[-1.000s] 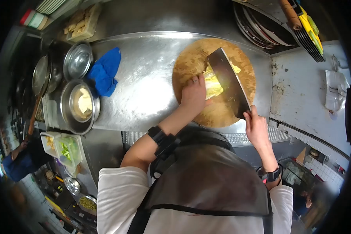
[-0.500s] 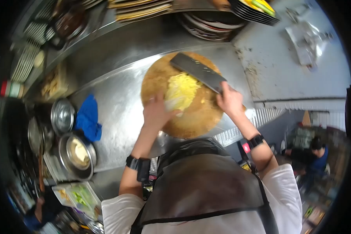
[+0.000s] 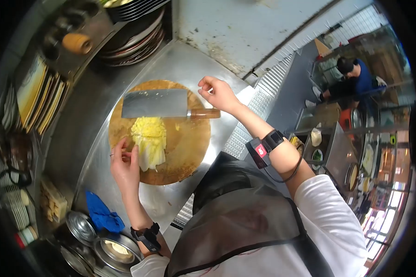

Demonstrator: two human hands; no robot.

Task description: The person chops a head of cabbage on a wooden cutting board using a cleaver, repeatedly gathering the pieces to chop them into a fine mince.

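On a round wooden chopping board (image 3: 187, 152) lies a cleaver (image 3: 155, 103), its wide blade flat and its wooden handle (image 3: 204, 113) reaching past the right edge. Below the blade is a heap of napa cabbage (image 3: 149, 141), finely cut and yellow at the top, paler in larger pieces at the bottom. My left hand (image 3: 125, 166) is open beside the cabbage's left side, fingers apart and loosely bent. Just above the cleaver handle, my right hand (image 3: 218, 93) hangs apart from it, open with loosely curled fingers and nothing in them.
A blue cloth (image 3: 102, 213) and metal bowls (image 3: 120, 251) sit at lower left. Stacked plates (image 3: 134, 44) and a tray rack (image 3: 44, 99) line the shelf. A wall panel (image 3: 226, 27) stands behind the board. Another person (image 3: 356, 78) sits at far right.
My right hand has let go of the cleaver, which now lies flat on the board. My left hand has come off the cabbage. The view has turned toward the right.
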